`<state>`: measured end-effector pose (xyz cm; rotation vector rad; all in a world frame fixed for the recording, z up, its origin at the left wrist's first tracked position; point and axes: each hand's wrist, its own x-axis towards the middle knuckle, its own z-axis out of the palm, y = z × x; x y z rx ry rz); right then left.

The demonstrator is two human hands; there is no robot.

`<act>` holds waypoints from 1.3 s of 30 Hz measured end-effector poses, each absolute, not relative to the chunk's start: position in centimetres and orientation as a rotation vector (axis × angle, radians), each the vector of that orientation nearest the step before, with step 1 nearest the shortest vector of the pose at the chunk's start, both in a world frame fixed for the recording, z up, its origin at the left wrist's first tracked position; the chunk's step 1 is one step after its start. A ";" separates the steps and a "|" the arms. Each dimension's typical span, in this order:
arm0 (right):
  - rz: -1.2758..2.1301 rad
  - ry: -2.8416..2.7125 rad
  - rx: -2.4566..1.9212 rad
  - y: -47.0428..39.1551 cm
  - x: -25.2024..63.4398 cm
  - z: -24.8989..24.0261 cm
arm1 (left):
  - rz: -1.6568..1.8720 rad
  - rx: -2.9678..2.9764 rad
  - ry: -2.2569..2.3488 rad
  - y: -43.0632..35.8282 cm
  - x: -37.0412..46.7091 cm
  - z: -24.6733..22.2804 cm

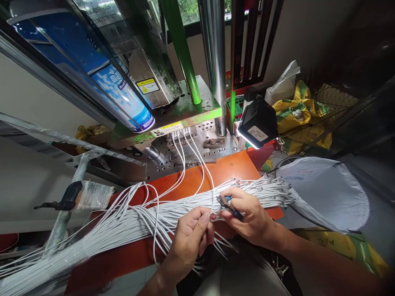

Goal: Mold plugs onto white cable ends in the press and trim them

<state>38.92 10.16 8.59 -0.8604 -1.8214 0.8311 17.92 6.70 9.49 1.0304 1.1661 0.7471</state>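
My left hand pinches the end of a white cable between thumb and fingers, just in front of the cable bundle. Close beside it on the right, my right hand is closed around small pliers with dark jaws and blue on the handles. A large bundle of white cables lies across the orange table, with many connector ends gathered at the right. Several white cables rise from the bundle into the metal fixture under the press plate.
A green press plate with steel columns stands ahead. A blue spray can is at upper left, a black work lamp right of the press. Yellow bags and a white sack lie at right; a clamp handle at left.
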 end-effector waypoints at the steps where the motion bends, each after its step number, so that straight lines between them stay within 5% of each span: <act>1: 0.893 -1.810 -0.813 10.4 38.7 8.9 | 0.733 1.024 1.154 6.7 17.9 9.5; 12: 1.489 -1.576 -0.883 12.2 37.2 9.4 | 0.752 0.926 1.012 7.0 16.9 9.3; 25: 0.166 -2.181 -1.228 9.1 38.0 7.3 | 0.914 0.909 1.116 7.4 17.9 9.5; 39: 0.094 -2.270 -0.980 9.0 39.0 7.0 | 0.841 0.933 1.170 9.8 17.1 9.7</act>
